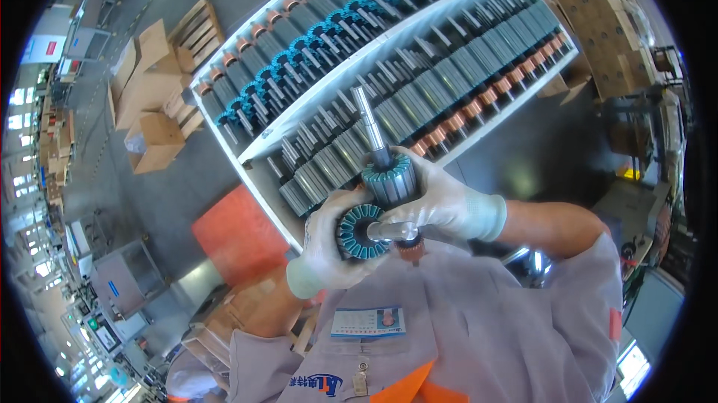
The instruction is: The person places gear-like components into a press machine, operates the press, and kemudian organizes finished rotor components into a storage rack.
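Both my hands wear whitish gloves. My left hand (329, 242) is closed round a motor armature (350, 232), whose teal slotted end and steel shaft point up toward me. My right hand (449, 205) grips a second armature (393, 182), its long bare shaft slanting up and away over the tray. The two armatures are close together in front of my chest, and my right fingers come near the left one's shaft. A copper commutator (410, 250) shows just below my hands; I cannot tell which armature it belongs to. Beyond them, a white divided tray (258, 150) holds rows of similar armatures.
Open cardboard boxes (153, 141) and a wooden pallet (198, 33) lie on the floor at the left. An orange-red panel (243, 235) is beside the tray's near left side. More cardboard (606, 33) is stacked at the far right. Machines (127, 283) line the left.
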`<state>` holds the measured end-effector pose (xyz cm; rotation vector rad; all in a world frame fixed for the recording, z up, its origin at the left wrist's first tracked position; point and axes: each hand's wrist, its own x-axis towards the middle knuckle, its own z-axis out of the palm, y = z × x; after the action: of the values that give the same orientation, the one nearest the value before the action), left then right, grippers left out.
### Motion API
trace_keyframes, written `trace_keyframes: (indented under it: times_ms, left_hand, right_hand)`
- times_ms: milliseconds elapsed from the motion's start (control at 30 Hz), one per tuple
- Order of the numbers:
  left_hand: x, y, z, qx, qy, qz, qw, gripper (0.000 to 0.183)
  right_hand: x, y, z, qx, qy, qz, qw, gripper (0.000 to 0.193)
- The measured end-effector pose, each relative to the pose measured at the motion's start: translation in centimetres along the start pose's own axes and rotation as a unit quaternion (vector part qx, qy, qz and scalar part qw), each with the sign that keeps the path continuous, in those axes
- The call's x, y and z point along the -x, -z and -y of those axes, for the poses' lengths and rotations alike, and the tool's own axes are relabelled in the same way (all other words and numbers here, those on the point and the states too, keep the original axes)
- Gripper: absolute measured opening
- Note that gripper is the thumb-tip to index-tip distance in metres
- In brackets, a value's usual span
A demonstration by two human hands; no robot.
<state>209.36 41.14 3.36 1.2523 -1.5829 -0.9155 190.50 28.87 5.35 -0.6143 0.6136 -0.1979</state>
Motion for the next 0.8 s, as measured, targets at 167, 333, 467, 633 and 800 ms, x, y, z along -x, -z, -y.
trace_keyframes:
  times_ms: [167, 333, 467, 633, 800]
  left_hand:
    - [0.4, -0.7, 0.8, 0.008, 0.056, -0.033, 0.998, 0.078]
    - [0.8, -0.9, 1.5, 0.026, 0.093, -0.055, 0.994, 0.079]
    - [1.5, -1.3, 1.9, 0.033, 0.106, -0.052, 0.992, 0.079]
    - [1.9, -1.1, 2.4, 0.124, 0.157, -0.065, 0.978, 0.08]
    - [2.5, 0.1, 2.5, 0.091, 0.203, -0.06, 0.973, 0.081]
  right_hand:
    - [-1.2, 1.0, 0.4, 0.011, -0.04, 0.019, 0.999, 0.078]
    - [-2.5, 1.4, -0.2, 0.04, -0.057, 0.0, 0.998, 0.075]
    - [-2.7, 2.1, 0.3, 0.073, -0.079, 0.022, 0.994, 0.084]
    - [-3.4, 1.4, 0.7, 0.096, -0.089, 0.003, 0.991, 0.089]
    - [-4.3, 0.3, 1.2, 0.121, -0.102, -0.012, 0.987, 0.092]
